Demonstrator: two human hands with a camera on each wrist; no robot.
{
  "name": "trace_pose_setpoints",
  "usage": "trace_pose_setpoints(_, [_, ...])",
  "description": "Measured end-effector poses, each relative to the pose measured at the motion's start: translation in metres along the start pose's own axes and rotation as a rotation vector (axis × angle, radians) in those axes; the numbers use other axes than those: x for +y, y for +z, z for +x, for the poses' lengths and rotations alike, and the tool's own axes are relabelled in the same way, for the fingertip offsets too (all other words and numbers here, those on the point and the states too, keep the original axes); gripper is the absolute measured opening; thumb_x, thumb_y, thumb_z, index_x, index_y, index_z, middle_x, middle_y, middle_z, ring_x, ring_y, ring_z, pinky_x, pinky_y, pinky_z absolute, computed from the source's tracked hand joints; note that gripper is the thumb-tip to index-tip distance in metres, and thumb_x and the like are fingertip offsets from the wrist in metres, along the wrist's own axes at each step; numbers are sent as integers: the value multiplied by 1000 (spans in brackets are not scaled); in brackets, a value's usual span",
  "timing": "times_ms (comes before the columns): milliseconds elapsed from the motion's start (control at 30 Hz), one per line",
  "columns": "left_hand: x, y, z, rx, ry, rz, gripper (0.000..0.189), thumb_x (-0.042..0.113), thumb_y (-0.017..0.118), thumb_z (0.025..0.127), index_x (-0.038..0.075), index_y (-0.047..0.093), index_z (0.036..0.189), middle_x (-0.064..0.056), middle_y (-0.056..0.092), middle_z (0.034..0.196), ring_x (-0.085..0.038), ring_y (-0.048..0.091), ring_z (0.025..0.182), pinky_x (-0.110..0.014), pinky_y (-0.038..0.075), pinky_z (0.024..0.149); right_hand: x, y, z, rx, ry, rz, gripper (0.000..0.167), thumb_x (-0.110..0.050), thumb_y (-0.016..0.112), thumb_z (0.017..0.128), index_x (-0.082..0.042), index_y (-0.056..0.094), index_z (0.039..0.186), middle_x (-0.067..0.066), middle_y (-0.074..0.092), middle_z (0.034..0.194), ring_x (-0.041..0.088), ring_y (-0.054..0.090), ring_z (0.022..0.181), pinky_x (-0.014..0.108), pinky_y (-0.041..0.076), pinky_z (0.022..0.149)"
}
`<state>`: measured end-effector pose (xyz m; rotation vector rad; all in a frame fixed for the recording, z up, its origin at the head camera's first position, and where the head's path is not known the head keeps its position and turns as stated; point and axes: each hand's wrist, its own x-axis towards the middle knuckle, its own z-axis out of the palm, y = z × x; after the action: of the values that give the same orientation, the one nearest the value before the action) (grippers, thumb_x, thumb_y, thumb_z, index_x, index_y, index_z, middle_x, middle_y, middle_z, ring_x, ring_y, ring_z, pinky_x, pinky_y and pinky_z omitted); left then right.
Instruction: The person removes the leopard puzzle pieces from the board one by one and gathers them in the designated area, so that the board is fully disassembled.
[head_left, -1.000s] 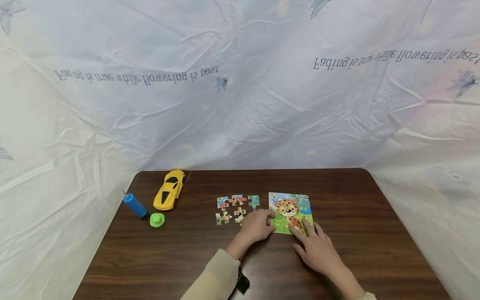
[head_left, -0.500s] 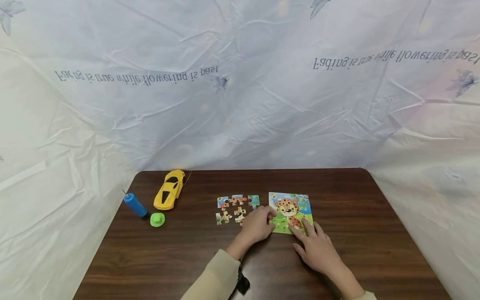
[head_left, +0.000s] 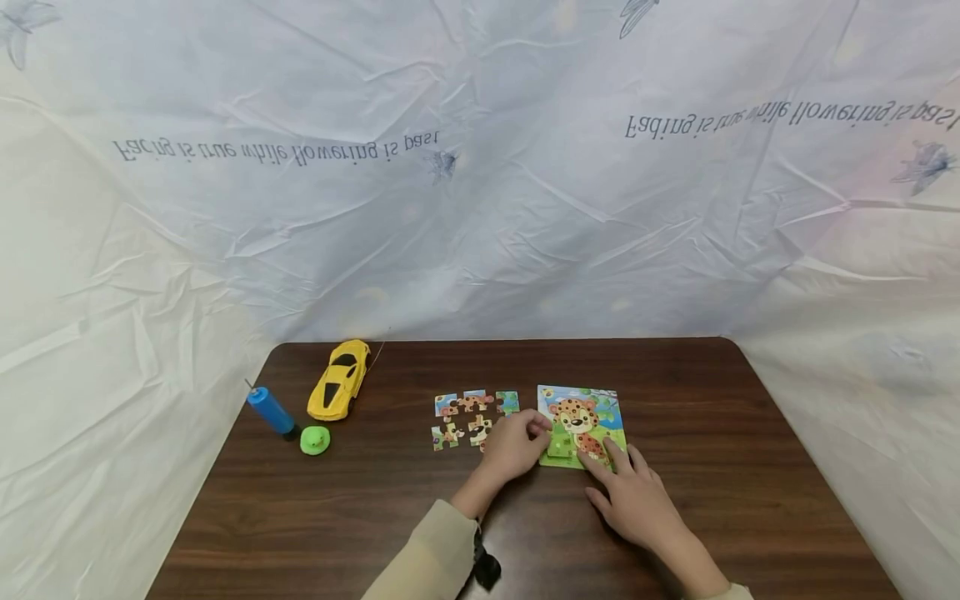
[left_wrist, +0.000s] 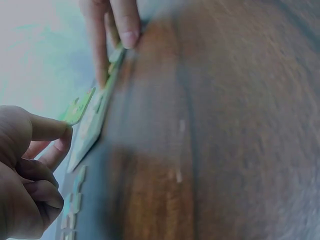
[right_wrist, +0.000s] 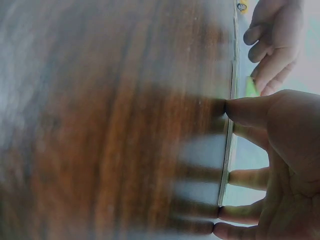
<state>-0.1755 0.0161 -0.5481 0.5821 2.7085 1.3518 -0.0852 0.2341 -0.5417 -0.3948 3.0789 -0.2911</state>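
Observation:
A square leopard puzzle (head_left: 607,404) lies on the table in the head view, the spotted animal on a green and blue ground. At its lower left my left hand (head_left: 513,446) pinches a green puzzle piece (left_wrist: 81,106) between thumb and forefinger, tilted up over the puzzle in the left wrist view. My right hand (head_left: 637,500) spreads its fingers over the lower right part, fingertips on the puzzle. In the right wrist view the right thumb (right_wrist: 250,111) sits at the puzzle's near edge. Part of the puzzle's left side is hidden behind the left hand.
Several loose puzzle pieces (head_left: 474,401) lie left of the puzzle, some partly behind the left hand. Farther left are a yellow toy car (head_left: 339,380), a blue pump-like cylinder (head_left: 270,411) and a green toy duck (head_left: 315,440). A white printed sheet (head_left: 480,208) hangs behind the table.
My left hand has lifted the green puzzle piece at the puzzle's lower left, its fingers drawing slightly up and back. The right hand has stayed in place.

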Motion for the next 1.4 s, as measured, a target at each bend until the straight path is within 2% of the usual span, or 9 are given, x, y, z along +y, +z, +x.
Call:
trace_pose_setpoints(233, [7,-24,-10,21,-32,-64,8,22,72,100,23,78,105,14,71,92,-4,65,81,-31,52,68,0,1,0,10,1,3,54,-34,72,99,-23,60,149,26,45,152,61,43,132,74,45,89])
trace_pose_setpoints(400, [3,-45,-23,43,-48,-65,7,24,73,98,24,78,103,15,72,92,-8,67,86,-35,52,73,1,1,0,-7,4,3,54,-34,72,99,-23,59,150,27,44,153,61,42,133,74,45,90])
trace_pose_setpoints(733, [-22,-91,-57,89,-86,-10,4,26,76,97,25,78,100,14,72,91,-9,66,82,-38,50,73,1,2,-1,-17,8,11,54,-35,72,99,-23,59,150,26,45,153,60,43,133,74,45,90])
trace_pose_setpoints(967, [-43,-119,-79,82,-144,20,4,23,78,95,25,79,99,14,71,87,-10,67,86,-40,51,75,1,3,-1,-8,0,6,54,-34,72,99,-23,59,150,26,45,153,61,43,133,74,45,90])
trace_pose_setpoints(1167, [-59,-132,-92,56,-198,33,3,22,79,94,21,79,97,11,71,86,-11,65,82,-39,49,73,2,3,0,-10,-2,4,54,-34,71,99,-23,58,151,27,44,154,61,42,133,75,44,90])
trace_pose_setpoints(1400, [-70,-134,-98,16,-253,33,4,20,80,93,19,79,97,9,72,84,-10,65,78,-40,51,71,1,3,0,-3,-9,-2,54,-34,71,99,-23,59,150,27,44,153,61,42,133,74,45,90])
